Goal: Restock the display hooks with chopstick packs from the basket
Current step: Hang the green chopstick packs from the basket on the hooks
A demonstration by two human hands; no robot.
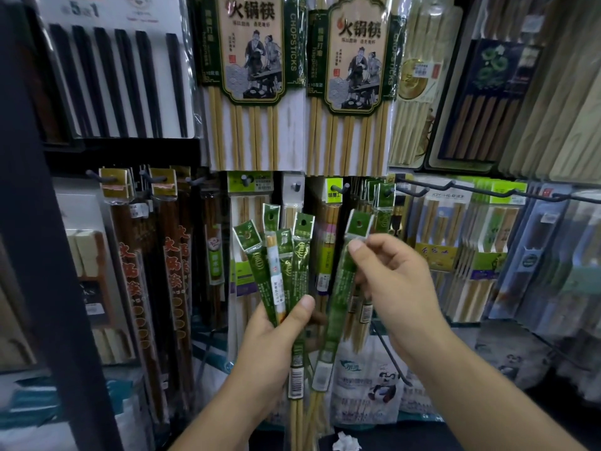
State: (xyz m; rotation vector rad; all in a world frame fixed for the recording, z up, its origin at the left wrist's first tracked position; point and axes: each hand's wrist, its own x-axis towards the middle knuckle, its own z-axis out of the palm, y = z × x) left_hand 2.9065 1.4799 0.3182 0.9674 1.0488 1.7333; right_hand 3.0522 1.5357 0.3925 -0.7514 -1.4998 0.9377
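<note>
My left hand (276, 330) grips a fanned bundle of several narrow green chopstick packs (283, 255), tops up, in the lower middle of the view. My right hand (387, 281) pinches one more green pack (341, 288) near its white header, a little apart from the bundle. That pack's hole sits just below a hook (344, 187) bearing green-headed packs. An empty hook (296, 186) pokes out above the bundle. No basket is in view.
Large bamboo chopstick packs (351, 60) hang on the upper row. Dark red packs (169, 271) hang at left and pale packs (455, 242) at right on long black hooks (422, 190). A dark post (42, 222) stands at the left. A bare hook arm (390, 356) juts out under my right wrist.
</note>
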